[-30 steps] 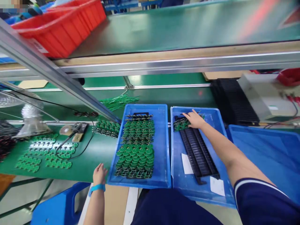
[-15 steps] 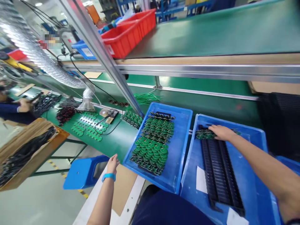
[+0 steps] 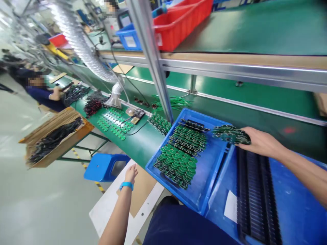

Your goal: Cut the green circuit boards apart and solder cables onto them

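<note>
My right hand (image 3: 259, 141) grips a bunch of green circuit boards (image 3: 228, 133) by its right end, raised over the adjoining rims of two blue trays. In the left-hand tray (image 3: 153, 162) lie rows of overlapping green boards (image 3: 176, 161), with a darker row at the far end. Below my right hand, a long black slotted rack (image 3: 255, 194) and a white paper slip (image 3: 231, 206) lie in the right-hand tray (image 3: 297, 200). My left hand (image 3: 131, 173), a blue band on its wrist, hangs empty with fingers stretched out above a brown cardboard sheet (image 3: 143, 190).
A metal post (image 3: 150, 58) rises behind the left-hand tray, supporting a shelf with red bins (image 3: 178, 30). More boards (image 3: 114, 122) and cables cover the green bench to the left. A blue stool (image 3: 102, 166) and a cable-filled carton (image 3: 51, 146) stand below; a co-worker (image 3: 42, 88) sits beyond.
My right hand has lifted the bunch of boards off the black rack and carried it left toward the other tray. The view has swung right to left, showing more of the co-worker's side.
</note>
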The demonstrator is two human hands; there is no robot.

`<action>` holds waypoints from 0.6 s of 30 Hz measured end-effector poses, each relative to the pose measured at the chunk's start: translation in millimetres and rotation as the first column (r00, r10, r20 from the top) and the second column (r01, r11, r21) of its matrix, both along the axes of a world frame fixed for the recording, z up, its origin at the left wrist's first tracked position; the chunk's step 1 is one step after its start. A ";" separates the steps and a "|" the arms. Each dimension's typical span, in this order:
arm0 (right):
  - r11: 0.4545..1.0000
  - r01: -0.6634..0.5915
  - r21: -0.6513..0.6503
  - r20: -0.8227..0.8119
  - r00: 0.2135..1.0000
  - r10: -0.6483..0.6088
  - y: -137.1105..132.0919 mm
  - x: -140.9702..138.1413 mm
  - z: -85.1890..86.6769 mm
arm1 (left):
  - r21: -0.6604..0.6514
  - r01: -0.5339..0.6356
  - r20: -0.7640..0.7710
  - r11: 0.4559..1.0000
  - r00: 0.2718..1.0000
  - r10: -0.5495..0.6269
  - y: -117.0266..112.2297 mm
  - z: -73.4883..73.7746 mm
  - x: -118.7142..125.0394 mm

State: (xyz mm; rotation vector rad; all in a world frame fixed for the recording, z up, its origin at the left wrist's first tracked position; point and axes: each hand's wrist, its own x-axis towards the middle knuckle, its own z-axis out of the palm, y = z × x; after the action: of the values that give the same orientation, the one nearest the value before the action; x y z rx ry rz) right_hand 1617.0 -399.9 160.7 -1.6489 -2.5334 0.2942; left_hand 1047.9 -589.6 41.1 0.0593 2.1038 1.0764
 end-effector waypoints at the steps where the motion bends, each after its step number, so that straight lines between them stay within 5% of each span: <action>1: 1.000 -0.018 0.019 -0.038 0.999 0.019 6.7 -38.7 9.9 | 0.013 -0.004 0.019 1.000 1.000 0.004 1.1 -3.7 -3.4; 5: 0.992 -0.112 0.057 -0.174 0.977 0.120 35.6 -224.6 27.1 | 0.088 0.005 0.088 0.996 0.996 -0.013 16.0 -15.5 -20.2; 10: 0.998 -0.056 -0.028 -0.149 0.987 0.051 56.7 -432.9 -11.1 | 0.245 0.082 0.104 0.966 0.988 -0.110 61.6 -22.4 -37.4; 14: 0.993 0.032 -0.109 -0.023 0.999 -0.035 58.0 -514.9 -64.3 | 0.340 0.177 0.095 0.924 0.971 -0.221 107.7 -32.1 -38.5; 18: 0.985 0.110 -0.137 0.075 0.992 -0.100 59.2 -536.5 -106.1 | 0.341 0.282 0.117 0.897 0.934 -0.338 146.9 -48.3 -33.0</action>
State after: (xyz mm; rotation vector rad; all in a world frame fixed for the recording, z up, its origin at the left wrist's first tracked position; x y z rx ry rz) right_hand 1080.5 -340.7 54.6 -1.8667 -2.5148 0.4229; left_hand 1014.9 -442.7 -7.1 0.4317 1.6761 1.1667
